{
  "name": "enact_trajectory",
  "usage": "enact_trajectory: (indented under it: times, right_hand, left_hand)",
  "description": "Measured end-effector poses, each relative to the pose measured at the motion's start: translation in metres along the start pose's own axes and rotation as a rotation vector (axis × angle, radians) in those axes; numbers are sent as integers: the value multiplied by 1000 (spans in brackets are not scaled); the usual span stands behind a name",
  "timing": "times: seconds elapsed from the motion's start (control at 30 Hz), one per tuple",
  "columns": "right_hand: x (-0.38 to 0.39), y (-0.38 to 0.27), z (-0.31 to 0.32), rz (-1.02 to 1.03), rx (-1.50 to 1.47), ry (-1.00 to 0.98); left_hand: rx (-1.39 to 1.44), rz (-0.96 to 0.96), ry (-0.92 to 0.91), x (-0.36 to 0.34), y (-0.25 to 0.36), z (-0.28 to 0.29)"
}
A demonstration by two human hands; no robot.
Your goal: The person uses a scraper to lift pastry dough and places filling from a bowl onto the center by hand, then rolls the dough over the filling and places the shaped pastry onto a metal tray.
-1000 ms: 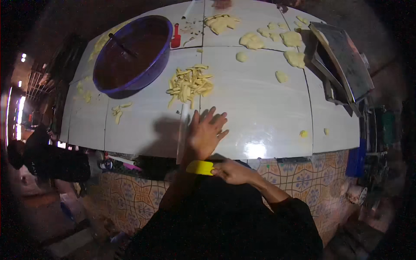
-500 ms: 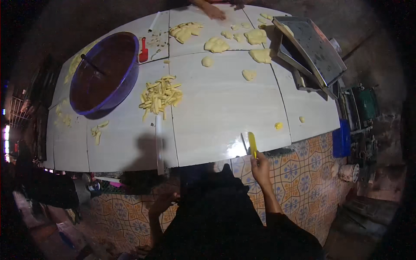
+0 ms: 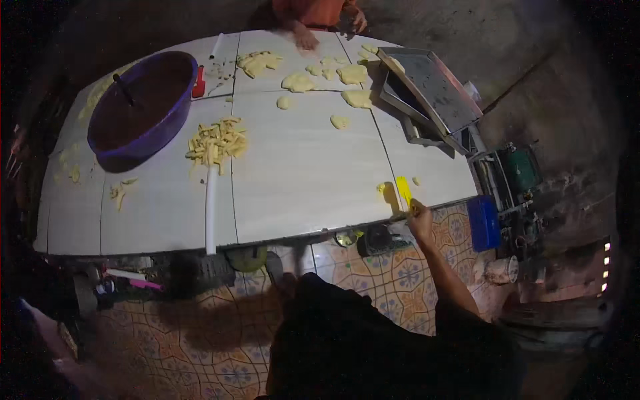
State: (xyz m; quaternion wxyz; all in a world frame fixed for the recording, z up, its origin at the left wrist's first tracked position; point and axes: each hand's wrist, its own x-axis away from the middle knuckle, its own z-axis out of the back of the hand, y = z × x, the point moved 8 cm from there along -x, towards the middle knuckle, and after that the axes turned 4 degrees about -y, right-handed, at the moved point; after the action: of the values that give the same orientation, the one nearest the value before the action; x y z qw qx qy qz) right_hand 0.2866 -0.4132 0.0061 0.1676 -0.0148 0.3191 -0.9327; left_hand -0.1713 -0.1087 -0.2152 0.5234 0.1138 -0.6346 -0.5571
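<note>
The right hand (image 3: 420, 219) is extended to the near right edge of the white tiled table (image 3: 307, 173), fingers closed around the lower end of a yellow scraper (image 3: 404, 192). The scraper blade stands roughly upright on the table surface, just inside the near edge. A small lump of yellow dough (image 3: 382, 189) lies just to the left of the blade, touching or nearly touching it; which cannot be told. A smaller dough bit (image 3: 416, 181) lies just to the right of the blade.

The left hand is not visible; the dark clothing of the person fills the lower middle of the view.

Further left along the table, a white rolling pin (image 3: 211, 210) lies pointing near to far, its near end at the table edge. At its far end sits a heap of cut dough strips (image 3: 217, 141). Left of the heap stands a purple basin (image 3: 141, 110) with a dark utensil leaning inside. A red object (image 3: 199, 81) lies just beside the basin's far right rim.

On the far side of the table, flattened dough pieces (image 3: 298, 82) are scattered. Another person's hand (image 3: 307, 41) rests at the far edge among them. At the far right, stacked metal trays (image 3: 430, 97) sit tilted on the table corner. Below the near right corner, a blue container (image 3: 484, 222) stands on the patterned floor.
</note>
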Motion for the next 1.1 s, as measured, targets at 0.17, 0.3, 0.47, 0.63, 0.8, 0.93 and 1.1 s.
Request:
enact_trajectory:
  times: [0.17,0.3,0.47,0.63,0.8,0.93,1.1]
  right_hand:
    - [-20,-27,7,77,83,-77]
    - [-50,-32,-4,331,123,-56]
    - [-10,-60,-23,433,107,-147]
    - [13,-64,-51,497,295,-216]
    - [2,-55,-57,446,261,-309]
    - [-2,-79,-45,605,175,-354]
    - [4,-111,-73,712,-83,-634]
  left_hand:
    - [-58,-54,24,3,13,-30]
    - [-132,-106,39,-9,36,-71]
    - [-232,-93,131,-13,37,-90]
    - [-289,-79,186,-12,37,-114]
    - [-259,-24,222,-1,6,-100]
    - [30,-34,272,6,-43,-38]
    - [511,-220,489,-24,42,-38]
